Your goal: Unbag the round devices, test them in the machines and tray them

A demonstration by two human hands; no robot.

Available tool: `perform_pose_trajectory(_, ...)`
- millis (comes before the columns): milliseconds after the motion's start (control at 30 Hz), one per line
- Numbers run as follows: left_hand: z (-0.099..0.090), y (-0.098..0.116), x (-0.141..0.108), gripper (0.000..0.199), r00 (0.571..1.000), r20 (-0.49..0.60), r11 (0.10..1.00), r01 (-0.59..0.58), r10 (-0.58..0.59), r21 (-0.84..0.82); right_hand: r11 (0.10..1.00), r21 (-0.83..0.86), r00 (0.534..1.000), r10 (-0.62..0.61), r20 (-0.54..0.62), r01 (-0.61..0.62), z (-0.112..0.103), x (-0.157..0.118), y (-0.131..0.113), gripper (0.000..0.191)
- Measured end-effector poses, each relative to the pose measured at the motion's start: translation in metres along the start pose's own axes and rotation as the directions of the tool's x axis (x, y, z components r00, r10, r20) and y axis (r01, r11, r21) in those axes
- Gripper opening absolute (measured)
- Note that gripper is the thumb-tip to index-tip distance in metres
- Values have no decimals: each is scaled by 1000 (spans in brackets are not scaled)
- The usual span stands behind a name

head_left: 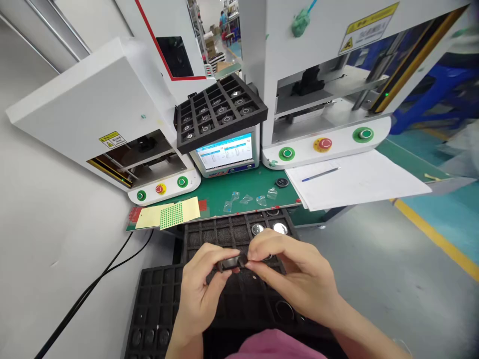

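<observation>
Between both hands, over the trays, is a small dark disc-shaped part point(229, 263), seen almost edge-on. My left hand point(202, 286) grips it between thumb and fingers. At the part's right end, the thumb and forefinger of my right hand point(295, 271) are pinched together on a small dark piece; whether that piece is attached or separate I cannot tell. Below the hands lies a black foam tray point(209, 234) divided into square compartments. Shiny round parts point(280, 228) sit in some of its cells, partly hidden by my right hand.
Two white press machines with buttons stand left point(160, 189) and right point(325, 144). Between them, a black tray of round parts point(220, 112) rests on a monitor point(226, 154). Plastic film scraps point(246, 199), a sticker sheet point(172, 214), papers point(355, 182) and a pen point(321, 174) lie on the green bench.
</observation>
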State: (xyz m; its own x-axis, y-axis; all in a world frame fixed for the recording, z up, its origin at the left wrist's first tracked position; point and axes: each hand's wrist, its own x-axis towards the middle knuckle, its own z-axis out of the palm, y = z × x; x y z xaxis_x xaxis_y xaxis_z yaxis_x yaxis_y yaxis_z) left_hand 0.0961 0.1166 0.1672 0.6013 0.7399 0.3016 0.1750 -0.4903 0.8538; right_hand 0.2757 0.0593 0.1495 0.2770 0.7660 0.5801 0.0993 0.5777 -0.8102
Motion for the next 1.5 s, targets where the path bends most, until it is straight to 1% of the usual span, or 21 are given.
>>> perform_pose_trajectory(67, -1, -1, 0, 27, 997, 50, 998, -66, 67, -16, 999, 51, 995, 9, 99, -14, -6, 1, -1, 18)
perform_pose_trajectory(133, -1, -1, 1, 25, 994, 63, 996, -86, 88, -24, 996, 91, 993, 11, 121, -22, -9, 2, -1, 18)
perform_pose_trajectory(267, 3, -1, 2, 24, 995, 49, 996, -89, 91, -29, 996, 76, 999, -34, -37, 36, -4, -2, 0, 23)
perform_pose_trajectory(400, 7, -3, 3, 23, 994, 27, 994, -110, 110, -22, 991, -7, 980, -132, -151, 132, 4, -5, 0, 23)
perform_pose_trajectory(500, 7, -5, 4, 22, 993, 24, 993, -117, 118, -24, 987, -36, 975, -158, -159, 155, 4, -3, 0, 21)
perform_pose_trajectory(633, 7, -8, 5, 21, 992, 20, 992, -128, 128, -4, 973, -64, 971, -225, -74, 221, -4, 1, 3, 16)
perform_pose_trajectory(700, 9, -9, 3, 20, 990, -2, 990, -139, 139, 39, 963, -100, 966, -255, -30, 251, -7, 2, 5, 16)
perform_pose_trajectory(767, 14, -10, 0, 20, 987, -56, 985, -144, 150, 93, 951, -162, 963, -270, -11, 265, -5, 1, 6, 20)
perform_pose_trajectory(867, 22, -14, -1, 20, 978, -160, 981, -107, 133, 162, 926, -271, 959, -282, -37, 262, 6, -6, 7, 25)
perform_pose_trajectory(933, 25, -20, 1, 18, 947, -307, 981, -35, 94, 191, 920, -296, 960, -279, -28, 259, 10, -13, 12, 26)
perform_pose_trajectory(967, 25, -23, 3, 17, 911, -409, 984, 16, 60, 180, 915, -323, 966, -259, -8, 243, 10, -15, 19, 24)
perform_pose_trajectory(1033, 22, -31, 9, 14, 789, -613, 993, 98, -42, 59, 879, -457, 987, -159, -4, 139, 0, -16, 45, 19)
perform_pose_trajectory(1067, 20, -35, 11, 14, 729, -674, 992, 116, -116, -46, 824, -564, 995, -95, -40, 56, -9, -14, 64, 15)
perform_pose_trajectory(1100, 17, -39, 14, 17, 686, -699, 979, 121, -202, -165, 758, -650, 992, -25, -121, -60, -21, -11, 86, 12)
perform_pose_trajectory(1133, 15, -43, 16, 21, 664, -687, 950, 126, -294, -285, 714, -690, 986, -1, -165, -115, -33, -7, 109, 11)
perform_pose_trajectory(1167, 13, -46, 17, 26, 662, -640, 905, 147, -390, -399, 672, -725, 980, 8, -200, -153, -44, -1, 132, 11)
perform_pose_trajectory(1233, 12, -51, 17, 37, 673, -466, 772, 255, -574, -582, 597, -782, 977, 20, -212, -182, -62, 9, 173, 15)
perform_pose_trajectory(1300, 14, -56, 16, 43, 665, -264, 624, 386, -699, -680, 539, -825, 982, 20, -189, -170, -71, 18, 202, 21)
perform_pose_trajectory(1367, 17, -60, 16, 44, 659, -153, 551, 451, -736, -702, 498, -854, 985, 3, -172, -150, -71, 24, 219, 24)
perform_pose_trajectory(1433, 20, -60, 17, 45, 674, -135, 560, 465, -726, -685, 477, -868, 985, -24, -169, -137, -70, 28, 227, 26)
perform_pose_trajectory(1500, 22, -56, 18, 47, 692, -129, 580, 473, -710, -663, 479, -868, 983, -53, -174, -128, -71, 32, 229, 27)
